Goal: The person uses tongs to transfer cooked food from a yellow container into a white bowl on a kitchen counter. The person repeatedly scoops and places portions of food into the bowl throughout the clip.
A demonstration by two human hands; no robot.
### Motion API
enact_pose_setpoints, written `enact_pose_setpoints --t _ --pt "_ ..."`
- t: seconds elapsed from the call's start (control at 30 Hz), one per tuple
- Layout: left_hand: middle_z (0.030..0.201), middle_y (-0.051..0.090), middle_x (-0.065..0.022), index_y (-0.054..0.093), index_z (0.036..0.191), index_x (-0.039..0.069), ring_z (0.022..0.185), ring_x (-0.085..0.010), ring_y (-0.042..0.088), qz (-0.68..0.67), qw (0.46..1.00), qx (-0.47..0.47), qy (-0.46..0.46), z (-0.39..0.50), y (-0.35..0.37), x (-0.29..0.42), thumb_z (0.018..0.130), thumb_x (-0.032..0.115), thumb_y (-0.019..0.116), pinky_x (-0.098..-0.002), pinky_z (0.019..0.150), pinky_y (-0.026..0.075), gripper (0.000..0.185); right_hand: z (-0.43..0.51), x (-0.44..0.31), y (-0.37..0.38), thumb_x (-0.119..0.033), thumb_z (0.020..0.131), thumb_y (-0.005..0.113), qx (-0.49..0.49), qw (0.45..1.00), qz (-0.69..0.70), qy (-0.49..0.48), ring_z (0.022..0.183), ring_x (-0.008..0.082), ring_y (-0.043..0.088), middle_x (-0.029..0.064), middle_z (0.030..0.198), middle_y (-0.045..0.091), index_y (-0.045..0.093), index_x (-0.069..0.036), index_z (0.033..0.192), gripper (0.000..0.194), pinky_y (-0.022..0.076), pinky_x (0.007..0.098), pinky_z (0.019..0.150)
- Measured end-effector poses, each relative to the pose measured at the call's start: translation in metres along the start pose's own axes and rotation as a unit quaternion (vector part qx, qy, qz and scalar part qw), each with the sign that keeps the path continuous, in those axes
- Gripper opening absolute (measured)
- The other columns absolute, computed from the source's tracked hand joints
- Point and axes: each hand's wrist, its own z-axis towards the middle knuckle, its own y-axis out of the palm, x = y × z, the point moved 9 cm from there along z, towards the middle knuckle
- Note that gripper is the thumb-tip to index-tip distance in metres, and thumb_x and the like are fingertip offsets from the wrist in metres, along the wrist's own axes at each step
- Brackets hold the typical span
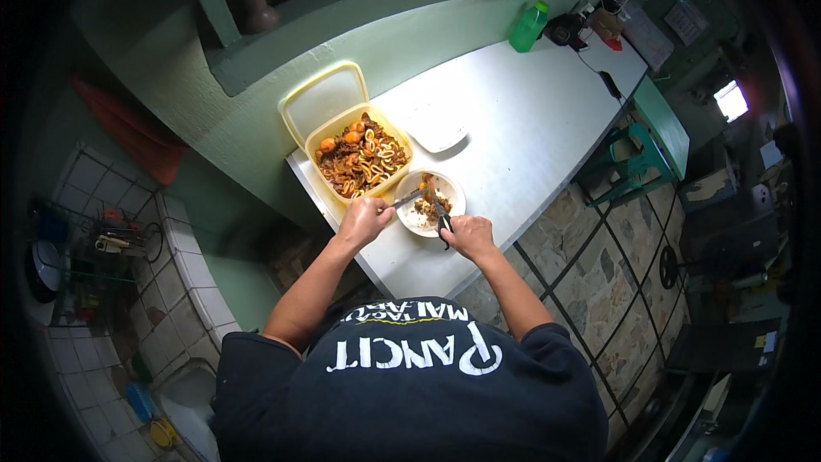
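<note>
My left hand (364, 226) grips a slim metal utensil (410, 197), perhaps tongs or a fork, whose tip reaches into a white bowl (459, 191). From the other side, my right hand (471, 237) is closed on black-handled kitchen scissors (444, 221), with the blades pointing into the same bowl. Dark chopped pieces (424, 208) lie in the bowl, and an orange-brown piece of food (428, 185) is at the tool tips. Beyond my left hand stands a yellowish plastic container (312, 143) filled with squid rings, orange chunks and dark sauced pieces (369, 157).
The container's lid (326, 99) leans against the green wall. A white dish or lid (442, 135) lies on the white table (513, 115). Farther along stand a green bottle (528, 27) and a black device (564, 29). A green stool (632, 160) is beyond the table's right edge.
</note>
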Motion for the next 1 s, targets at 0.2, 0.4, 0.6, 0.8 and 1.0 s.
enact_pose_setpoints --t 0.2,0.4,0.6,0.8,1.0 --pt "0.070 0.065 -0.0214 0.071 0.092 0.001 0.065 -0.0319 0.066 -0.002 1.000 -0.015 -0.001 -0.002 0.003 0.000 0.083 0.026 0.065 -0.0389 0.066 0.052 0.027 0.005 0.009 -0.013 -0.043 0.083 0.062 0.040 0.993 0.109 0.031 0.052 0.0238 0.063 0.0119 0.061 0.063 0.064 -0.006 0.066 0.041 0.0501 0.0386 0.051" --pt "0.072 0.067 -0.0187 0.071 0.095 0.003 0.064 -0.0280 0.067 -0.049 0.997 0.043 0.052 -0.015 0.001 0.004 0.085 0.024 0.064 -0.0360 0.064 0.052 0.025 -0.006 0.008 0.039 -0.044 0.087 0.064 -0.155 0.780 0.590 0.138 0.038 0.0064 0.046 0.0019 0.054 0.058 0.060 -0.007 0.060 0.046 0.0354 0.0209 0.035" --pt "0.076 0.067 -0.0176 0.070 0.096 0.003 0.066 -0.0274 0.067 -0.041 0.995 0.063 0.066 -0.023 0.005 -0.003 0.085 0.024 0.064 -0.0355 0.064 0.052 0.024 -0.012 0.000 0.043 -0.042 0.088 0.063 -0.143 0.751 0.631 0.131 0.037 0.0069 0.046 0.0037 0.057 0.059 0.060 -0.006 0.063 0.044 0.0355 0.0204 0.035" --pt "0.081 0.068 -0.0173 0.069 0.097 0.003 0.074 -0.0291 0.068 -0.009 0.988 0.105 0.112 -0.026 0.005 -0.010 0.086 0.023 0.065 -0.0357 0.067 0.053 0.023 -0.017 0.007 0.043 -0.041 0.088 0.063 -0.140 0.703 0.676 0.172 0.037 0.0077 0.048 0.0036 0.055 0.058 0.058 -0.007 0.063 0.042 0.0367 0.0202 0.035" --pt "0.088 0.068 -0.0167 0.067 0.099 0.002 0.078 -0.0283 0.068 -0.014 0.974 0.132 0.185 -0.032 0.003 -0.015 0.085 0.019 0.066 -0.0326 0.070 0.053 0.023 -0.020 0.016 0.034 -0.044 0.084 0.066 -0.135 0.672 0.702 0.194 0.038 0.0094 0.049 0.0031 0.050 0.055 0.058 -0.008 0.061 0.043 0.0355 0.0215 0.035"
